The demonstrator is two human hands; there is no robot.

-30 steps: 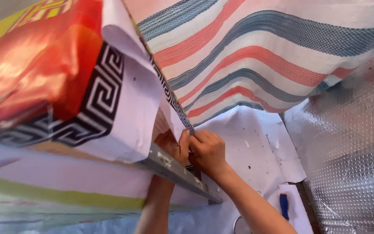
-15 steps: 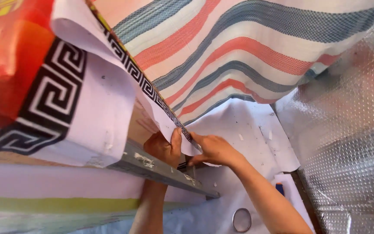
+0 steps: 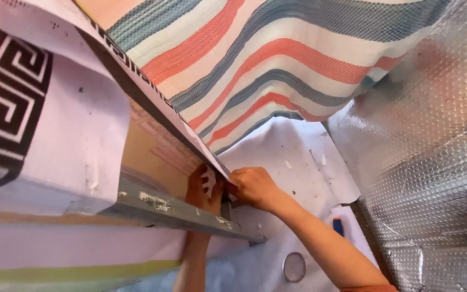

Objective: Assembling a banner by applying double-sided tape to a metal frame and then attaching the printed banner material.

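Both hands' fingers pinching thin white printed sheet [image 3: 212, 181], grey metal bar [image 3: 190, 208] below

We count two hands: our left hand [image 3: 204, 189] and our right hand [image 3: 252, 186], both at the lower edge of the one white sheet [image 3: 77, 140] with a black key-pattern border. We see one grey metal bar [image 3: 179, 208] under that sheet. Overhead we count one striped woven tarp [image 3: 277, 65], and one silver bubble-foil sheet [image 3: 433, 162] at the right. On the white surface [image 3: 293, 157] below we count one round lid-like ring [image 3: 294, 266] and one small blue object [image 3: 338, 226] near its right edge.
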